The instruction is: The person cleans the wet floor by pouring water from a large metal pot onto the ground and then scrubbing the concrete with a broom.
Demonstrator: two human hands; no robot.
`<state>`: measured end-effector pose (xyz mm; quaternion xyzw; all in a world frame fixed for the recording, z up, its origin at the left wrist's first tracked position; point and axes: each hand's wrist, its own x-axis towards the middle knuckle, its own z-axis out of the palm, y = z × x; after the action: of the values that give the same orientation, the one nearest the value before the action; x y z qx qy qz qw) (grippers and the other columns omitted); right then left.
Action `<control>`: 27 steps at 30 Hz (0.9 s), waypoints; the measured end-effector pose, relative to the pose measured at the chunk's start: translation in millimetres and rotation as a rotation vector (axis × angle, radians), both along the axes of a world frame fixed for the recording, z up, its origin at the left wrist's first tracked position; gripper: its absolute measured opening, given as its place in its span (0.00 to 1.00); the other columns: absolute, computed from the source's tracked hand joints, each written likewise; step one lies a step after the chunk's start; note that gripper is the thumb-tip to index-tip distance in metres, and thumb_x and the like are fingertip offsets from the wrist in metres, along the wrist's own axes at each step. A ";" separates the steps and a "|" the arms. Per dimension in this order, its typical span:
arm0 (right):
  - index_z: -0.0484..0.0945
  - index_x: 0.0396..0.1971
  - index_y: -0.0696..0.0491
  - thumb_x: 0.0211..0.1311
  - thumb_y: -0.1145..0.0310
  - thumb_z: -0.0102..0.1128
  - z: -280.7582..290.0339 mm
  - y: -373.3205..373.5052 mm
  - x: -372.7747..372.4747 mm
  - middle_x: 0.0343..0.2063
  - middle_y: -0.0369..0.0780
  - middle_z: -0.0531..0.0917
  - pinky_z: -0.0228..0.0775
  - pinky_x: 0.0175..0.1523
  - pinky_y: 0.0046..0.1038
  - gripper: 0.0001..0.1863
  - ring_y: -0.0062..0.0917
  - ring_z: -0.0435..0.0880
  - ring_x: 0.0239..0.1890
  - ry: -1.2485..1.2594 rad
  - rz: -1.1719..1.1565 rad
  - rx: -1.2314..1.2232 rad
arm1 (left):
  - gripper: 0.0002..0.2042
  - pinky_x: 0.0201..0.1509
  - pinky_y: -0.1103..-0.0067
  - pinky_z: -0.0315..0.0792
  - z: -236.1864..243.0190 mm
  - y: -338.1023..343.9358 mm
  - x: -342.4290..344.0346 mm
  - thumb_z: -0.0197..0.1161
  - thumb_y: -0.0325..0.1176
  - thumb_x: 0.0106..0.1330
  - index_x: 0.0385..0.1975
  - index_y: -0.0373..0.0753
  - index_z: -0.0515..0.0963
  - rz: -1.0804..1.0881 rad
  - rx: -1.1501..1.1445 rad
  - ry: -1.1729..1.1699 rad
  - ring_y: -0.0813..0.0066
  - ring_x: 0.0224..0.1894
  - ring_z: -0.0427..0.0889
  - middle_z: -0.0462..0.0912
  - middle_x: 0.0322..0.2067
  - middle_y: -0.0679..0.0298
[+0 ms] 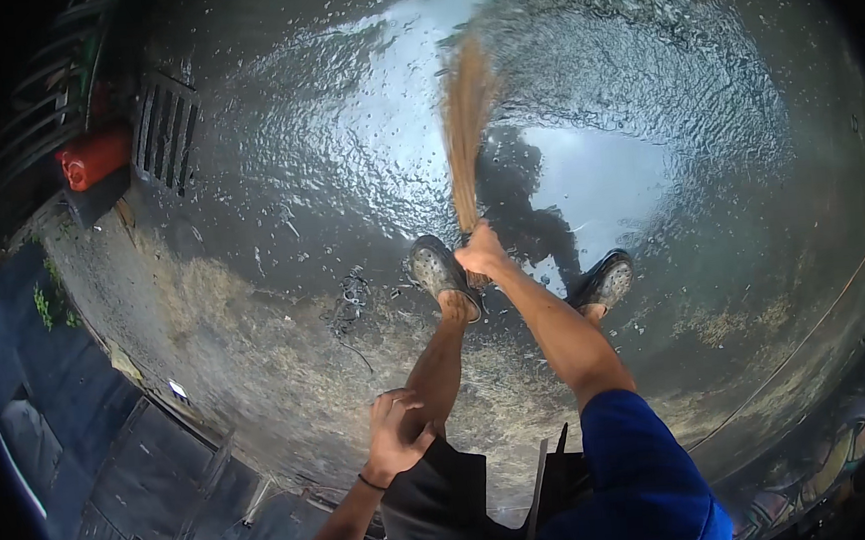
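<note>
My right hand (pixel 481 251) clenches the broom (pixel 465 132), bristles and long axis forward over wet floor (pixel 335 166); my left hand (pixel 396 438) spreads loosely.

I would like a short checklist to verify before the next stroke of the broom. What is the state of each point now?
1. Right hand closed around the broom: ok.
2. Left hand free of objects: ok; it is near the left knee.
3. Clogs on both feet: ok.
4. Floor dry ahead of the clogs: not ok; it is wet and shiny.
5. Broom's far end touching the floor: cannot tell; it is blurred.
6. Slots of the grate unblocked: cannot tell; too dark.
</note>
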<state>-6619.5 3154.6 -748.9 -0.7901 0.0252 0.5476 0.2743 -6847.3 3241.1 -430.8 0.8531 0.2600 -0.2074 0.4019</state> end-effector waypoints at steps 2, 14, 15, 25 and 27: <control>0.70 0.64 0.65 0.53 0.68 0.68 30.5 27.5 -2.3 0.55 0.63 0.83 0.78 0.65 0.41 0.37 0.52 0.83 0.62 0.222 0.128 0.080 | 0.19 0.61 0.61 0.68 -6.7 -3.1 1.0 0.78 0.34 0.51 0.42 0.41 0.82 0.030 -0.016 -0.012 0.54 0.58 0.78 0.81 0.52 0.58; 0.71 0.53 0.58 0.56 0.80 0.70 208.6 -305.4 147.4 0.22 0.38 0.79 0.73 0.23 0.31 0.25 0.24 0.80 0.19 -0.187 -0.425 -0.048 | 0.15 0.62 0.60 0.66 -34.6 10.5 111.8 0.77 0.36 0.55 0.40 0.45 0.82 0.055 0.039 -0.016 0.56 0.58 0.77 0.81 0.50 0.65; 0.71 0.51 0.58 0.56 0.80 0.69 202.6 -373.2 178.0 0.22 0.38 0.79 0.73 0.22 0.31 0.23 0.24 0.80 0.18 -0.205 -0.587 -0.069 | 0.15 0.62 0.60 0.66 -49.5 6.0 127.8 0.77 0.36 0.55 0.41 0.45 0.82 0.055 0.033 -0.016 0.56 0.58 0.77 0.81 0.50 0.64; 0.79 0.26 0.60 0.61 0.73 0.58 -51.1 -575.5 588.3 0.20 0.39 0.81 0.75 0.25 0.32 0.06 0.26 0.81 0.18 -0.525 -0.620 -0.170 | 0.18 0.64 0.55 0.67 -87.2 -40.1 213.3 0.72 0.32 0.49 0.42 0.42 0.82 0.151 0.010 0.132 0.49 0.57 0.77 0.80 0.48 0.55; 0.79 0.24 0.60 0.61 0.73 0.59 -101.8 -452.2 601.5 0.19 0.40 0.82 0.74 0.24 0.31 0.08 0.26 0.81 0.17 -0.415 -0.704 0.012 | 0.19 0.64 0.54 0.67 -71.8 -54.7 212.8 0.72 0.33 0.49 0.43 0.41 0.82 0.248 0.025 0.220 0.48 0.57 0.77 0.80 0.48 0.55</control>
<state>-6018.0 2702.4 -850.7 -0.8253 0.2349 0.2495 0.4489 -6634.5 3186.5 -502.5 0.7915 0.4084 -0.2450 0.3832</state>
